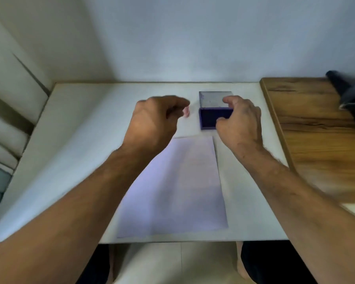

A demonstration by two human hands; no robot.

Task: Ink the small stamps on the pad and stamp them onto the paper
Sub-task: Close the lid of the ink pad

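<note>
- Left hand (154, 119) hovers over the white table (80, 150), fingers curled loosely inward and gripping nothing that I can make out; motion blur softens its fingertips.
- Just past those fingertips, toward the ink pad, I see a small pinkish stamp (186, 111) standing on the table. It lies ahead and slightly right of the left hand, which is clearly the nearer one.
- Right hand (241, 121) rests on the right side of the ink pad (208, 119), thumb and fingers curved around its edge as if steadying it; the lid (213, 99) is swung open behind.
- Stamp and pad sit near each other, a narrow strip of table between them.
- I judge the next move is a short forward pinch by my left hand onto the stamp.
- Paper (182, 191) lies on the near side of the pad, long axis running toward me, blank as far as I can tell.
</note>
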